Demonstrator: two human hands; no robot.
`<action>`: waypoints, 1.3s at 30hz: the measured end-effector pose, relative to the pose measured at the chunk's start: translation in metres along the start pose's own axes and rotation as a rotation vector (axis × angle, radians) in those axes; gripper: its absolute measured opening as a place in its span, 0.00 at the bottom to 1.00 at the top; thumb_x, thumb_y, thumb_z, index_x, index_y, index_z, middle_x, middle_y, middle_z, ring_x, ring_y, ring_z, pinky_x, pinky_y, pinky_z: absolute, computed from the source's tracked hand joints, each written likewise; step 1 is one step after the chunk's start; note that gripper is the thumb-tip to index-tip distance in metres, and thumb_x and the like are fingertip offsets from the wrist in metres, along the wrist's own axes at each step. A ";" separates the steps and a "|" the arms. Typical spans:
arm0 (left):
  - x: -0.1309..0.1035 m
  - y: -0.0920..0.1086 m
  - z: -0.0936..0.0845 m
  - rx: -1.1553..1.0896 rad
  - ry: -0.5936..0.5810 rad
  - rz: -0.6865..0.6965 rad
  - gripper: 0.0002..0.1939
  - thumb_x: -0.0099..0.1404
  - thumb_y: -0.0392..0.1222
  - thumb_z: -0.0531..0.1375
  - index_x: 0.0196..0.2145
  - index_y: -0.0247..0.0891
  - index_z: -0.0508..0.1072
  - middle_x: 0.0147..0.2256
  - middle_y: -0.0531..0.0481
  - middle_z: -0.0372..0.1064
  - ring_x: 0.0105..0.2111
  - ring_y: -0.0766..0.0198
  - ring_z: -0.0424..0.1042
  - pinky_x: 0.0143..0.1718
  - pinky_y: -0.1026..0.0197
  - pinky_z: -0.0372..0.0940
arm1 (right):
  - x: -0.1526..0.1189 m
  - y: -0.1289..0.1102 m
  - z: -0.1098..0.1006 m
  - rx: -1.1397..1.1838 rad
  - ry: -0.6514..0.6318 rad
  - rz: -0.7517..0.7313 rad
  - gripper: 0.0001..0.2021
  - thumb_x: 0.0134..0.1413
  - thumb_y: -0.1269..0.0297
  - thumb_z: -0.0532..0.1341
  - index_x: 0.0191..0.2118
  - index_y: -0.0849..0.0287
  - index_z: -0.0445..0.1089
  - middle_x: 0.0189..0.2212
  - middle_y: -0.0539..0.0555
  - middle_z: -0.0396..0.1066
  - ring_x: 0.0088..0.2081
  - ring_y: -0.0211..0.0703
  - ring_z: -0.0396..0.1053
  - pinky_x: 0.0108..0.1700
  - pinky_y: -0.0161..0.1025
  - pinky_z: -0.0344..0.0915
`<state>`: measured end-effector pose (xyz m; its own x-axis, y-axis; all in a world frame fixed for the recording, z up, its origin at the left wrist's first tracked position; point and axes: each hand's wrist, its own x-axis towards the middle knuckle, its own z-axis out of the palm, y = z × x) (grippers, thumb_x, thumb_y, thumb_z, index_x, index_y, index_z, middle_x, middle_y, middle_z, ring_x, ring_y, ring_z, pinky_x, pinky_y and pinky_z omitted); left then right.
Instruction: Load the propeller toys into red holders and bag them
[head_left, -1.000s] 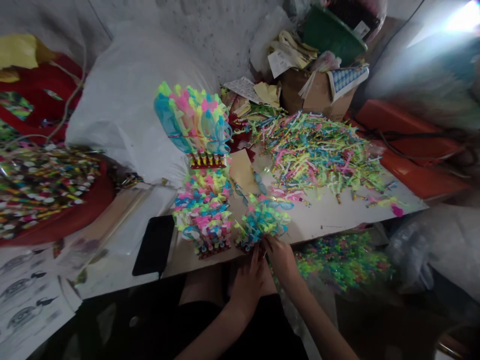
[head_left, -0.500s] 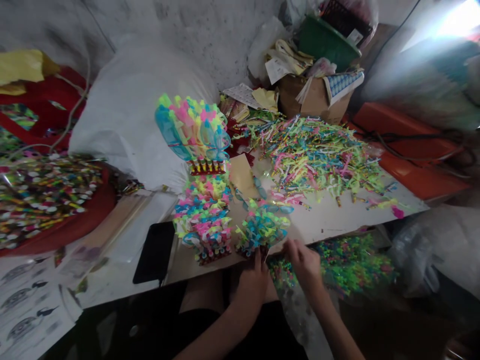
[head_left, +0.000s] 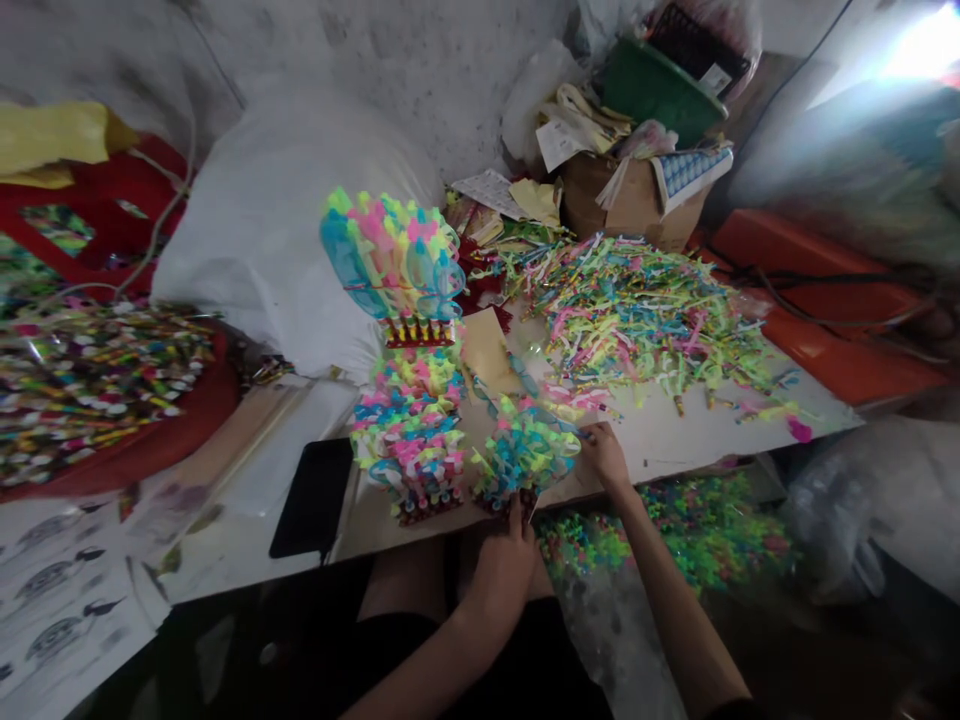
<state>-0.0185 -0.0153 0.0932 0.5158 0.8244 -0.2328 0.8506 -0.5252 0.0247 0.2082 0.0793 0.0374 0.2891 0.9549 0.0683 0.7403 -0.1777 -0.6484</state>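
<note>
Forward went my right hand point(head_left: 607, 458), curled fingers at blue glasses point(head_left: 580, 432); left hand point(head_left: 508, 562) extends one onto dark-red strip point(head_left: 529, 501); both grips unclear.

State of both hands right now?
Left hand: touching the dark red strip; grip cannot be told.
Right hand: beside the colorful bundle; grip cannot be told.

The left hand point(head_left: 504, 572) rests its fingers on a dark red strip point(head_left: 529, 502) at the table's point(head_left: 667, 437) near edge; a blue-green bundle point(head_left: 523, 450) stands just beyond it; the right hand point(head_left: 609, 458) is at the bundle's right; past that hand lies a multicoloured heap point(head_left: 637, 310).
</note>
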 end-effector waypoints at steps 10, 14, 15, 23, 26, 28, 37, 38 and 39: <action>-0.011 -0.013 0.004 -0.148 0.067 0.052 0.22 0.65 0.39 0.52 0.57 0.37 0.63 0.63 0.34 0.45 0.32 0.54 0.75 0.27 0.54 0.72 | -0.059 -0.025 -0.091 0.489 0.022 0.056 0.19 0.46 0.48 0.61 0.38 0.57 0.64 0.31 0.54 0.73 0.32 0.44 0.74 0.35 0.43 0.72; -0.028 -0.023 0.019 -0.256 0.161 0.120 0.18 0.65 0.40 0.52 0.52 0.38 0.66 0.64 0.39 0.44 0.43 0.56 0.72 0.39 0.56 0.71 | -0.085 -0.049 -0.120 0.083 0.150 -0.059 0.16 0.50 0.51 0.59 0.39 0.58 0.65 0.31 0.54 0.72 0.28 0.41 0.71 0.33 0.38 0.69; -0.032 -0.025 0.022 -0.279 0.163 0.113 0.16 0.66 0.41 0.52 0.51 0.38 0.67 0.63 0.40 0.46 0.43 0.57 0.72 0.41 0.56 0.70 | -0.092 -0.055 -0.122 -0.002 0.155 -0.102 0.16 0.52 0.52 0.58 0.41 0.58 0.65 0.31 0.54 0.72 0.27 0.40 0.71 0.33 0.37 0.68; -0.048 -0.030 0.030 -0.397 0.136 0.066 0.13 0.66 0.40 0.51 0.47 0.38 0.68 0.61 0.43 0.52 0.46 0.57 0.71 0.46 0.55 0.68 | -0.122 -0.103 -0.101 -0.164 -0.152 -0.388 0.17 0.61 0.63 0.49 0.55 0.53 0.60 0.49 0.54 0.70 0.45 0.44 0.72 0.45 0.37 0.69; -0.048 -0.032 0.028 -0.437 0.109 0.051 0.13 0.67 0.40 0.50 0.47 0.39 0.67 0.59 0.44 0.56 0.47 0.58 0.70 0.47 0.54 0.67 | -0.121 -0.106 -0.095 -0.240 -0.141 -0.453 0.22 0.60 0.69 0.47 0.60 0.53 0.54 0.56 0.54 0.63 0.52 0.45 0.67 0.50 0.40 0.68; -0.049 -0.034 0.027 -0.467 0.094 0.043 0.13 0.67 0.40 0.49 0.46 0.40 0.67 0.58 0.45 0.58 0.48 0.58 0.69 0.48 0.54 0.66 | -0.123 -0.106 -0.096 -0.298 -0.138 -0.455 0.25 0.59 0.73 0.46 0.62 0.53 0.50 0.60 0.55 0.57 0.54 0.46 0.65 0.51 0.42 0.67; -0.051 -0.037 0.023 -0.543 0.030 0.005 0.13 0.68 0.40 0.48 0.46 0.40 0.67 0.50 0.48 0.68 0.44 0.59 0.71 0.46 0.56 0.65 | -0.143 -0.124 -0.121 -0.333 -0.299 -0.438 0.28 0.57 0.79 0.46 0.61 0.51 0.50 0.59 0.52 0.58 0.53 0.42 0.65 0.51 0.39 0.68; -0.051 -0.036 0.022 -0.541 0.025 0.006 0.13 0.68 0.39 0.48 0.46 0.40 0.67 0.49 0.48 0.69 0.45 0.60 0.71 0.47 0.56 0.65 | -0.141 -0.125 -0.119 -0.322 -0.297 -0.463 0.28 0.57 0.79 0.46 0.61 0.51 0.50 0.59 0.52 0.58 0.54 0.41 0.65 0.51 0.39 0.68; -0.050 -0.036 0.020 -0.537 0.023 0.007 0.13 0.68 0.39 0.48 0.46 0.40 0.68 0.49 0.48 0.68 0.45 0.60 0.70 0.47 0.56 0.65 | -0.138 -0.124 -0.116 -0.316 -0.289 -0.491 0.28 0.57 0.79 0.46 0.61 0.52 0.50 0.60 0.52 0.57 0.54 0.41 0.64 0.52 0.39 0.67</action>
<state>-0.0769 -0.0421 0.0843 0.5189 0.8288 -0.2093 0.7764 -0.3545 0.5210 0.1470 -0.0582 0.1960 -0.2707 0.9605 0.0643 0.9002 0.2762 -0.3366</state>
